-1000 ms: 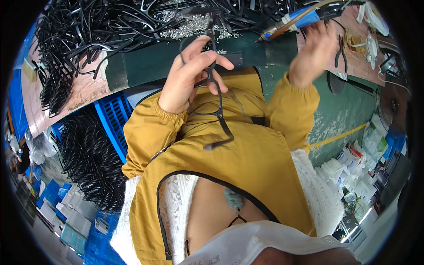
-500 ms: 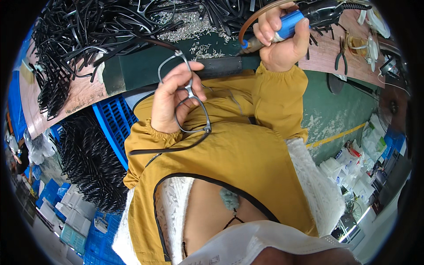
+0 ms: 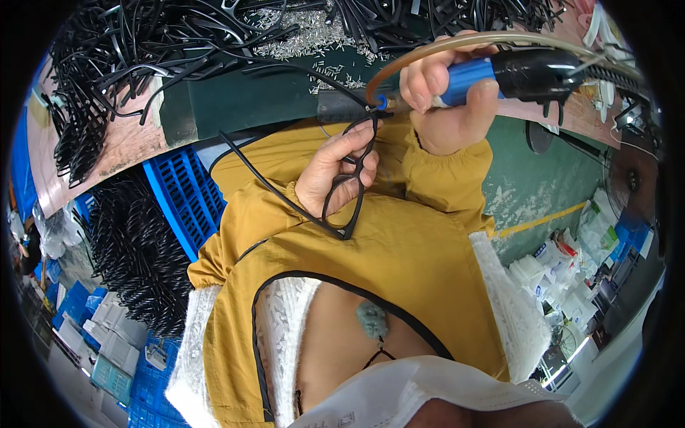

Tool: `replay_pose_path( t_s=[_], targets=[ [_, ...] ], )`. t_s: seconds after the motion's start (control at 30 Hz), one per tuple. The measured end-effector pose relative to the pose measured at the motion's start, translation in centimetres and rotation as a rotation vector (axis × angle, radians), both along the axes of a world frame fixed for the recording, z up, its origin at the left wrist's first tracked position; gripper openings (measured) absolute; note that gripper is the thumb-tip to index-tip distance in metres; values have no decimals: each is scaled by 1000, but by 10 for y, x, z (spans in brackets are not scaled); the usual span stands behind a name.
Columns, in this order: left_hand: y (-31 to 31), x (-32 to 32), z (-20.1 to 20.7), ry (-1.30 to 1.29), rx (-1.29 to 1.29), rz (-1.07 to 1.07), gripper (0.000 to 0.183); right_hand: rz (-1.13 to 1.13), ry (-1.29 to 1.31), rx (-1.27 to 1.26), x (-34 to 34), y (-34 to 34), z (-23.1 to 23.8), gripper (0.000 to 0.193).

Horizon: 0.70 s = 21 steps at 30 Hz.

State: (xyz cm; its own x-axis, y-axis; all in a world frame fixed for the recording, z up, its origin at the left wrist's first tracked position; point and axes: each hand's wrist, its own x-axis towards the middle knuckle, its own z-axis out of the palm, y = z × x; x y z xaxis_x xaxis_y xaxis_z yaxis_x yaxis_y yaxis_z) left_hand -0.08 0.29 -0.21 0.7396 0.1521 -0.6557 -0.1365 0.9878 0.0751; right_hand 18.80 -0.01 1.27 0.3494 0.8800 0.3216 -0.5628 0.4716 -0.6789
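Note:
My left hand [image 3: 325,175] is closed on a black eyeglass frame [image 3: 347,232], thumb and fingers pinching its front. One temple points back toward the table and the other sweeps out to the left. My right hand [image 3: 453,125] grips a blue-and-black powered screwdriver [image 3: 471,77], its nose aimed left at the upper hinge corner of the frame. A brown hose [image 3: 457,43] arches over that hand to a blue fitting [image 3: 382,103] by the nose. Whether the tip touches the hinge is too hard to make out.
Black temples [image 3: 178,43] are heaped across the table's far left, beside many small silver metal pieces [image 3: 303,39]. A dark green mat [image 3: 235,107] covers the near edge. Below stand a blue basket [image 3: 187,203] and another black pile [image 3: 135,264]. White bags [image 3: 571,292] lie far right.
My left hand has moved right and turned the eyeglass frame, bringing its hinge corner to the screwdriver's nose. The screwdriver has come slightly lower, and its hose now crosses above my right hand.

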Motion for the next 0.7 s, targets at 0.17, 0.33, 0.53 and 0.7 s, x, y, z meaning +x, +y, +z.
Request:
replay_pose_path(
  t_s=[0.17, 0.33, 0.53, 0.7],
  targets=[
    [-2, -3, -5, -47, -3, 30, 38, -12, 7, 16, -6, 4, 2, 40],
    [1, -4, -12, -187, 0, 22, 36, 9, -38, -11, -8, 8, -2, 39],
    [-1, 2, -6, 40, 104, -81, 39, 95, 0, -64, 7, 9, -9, 39],
    [21, -12, 15, -184, 308, 206, 50, -178, 59, -33, 40, 39, -4, 35]
  ],
)
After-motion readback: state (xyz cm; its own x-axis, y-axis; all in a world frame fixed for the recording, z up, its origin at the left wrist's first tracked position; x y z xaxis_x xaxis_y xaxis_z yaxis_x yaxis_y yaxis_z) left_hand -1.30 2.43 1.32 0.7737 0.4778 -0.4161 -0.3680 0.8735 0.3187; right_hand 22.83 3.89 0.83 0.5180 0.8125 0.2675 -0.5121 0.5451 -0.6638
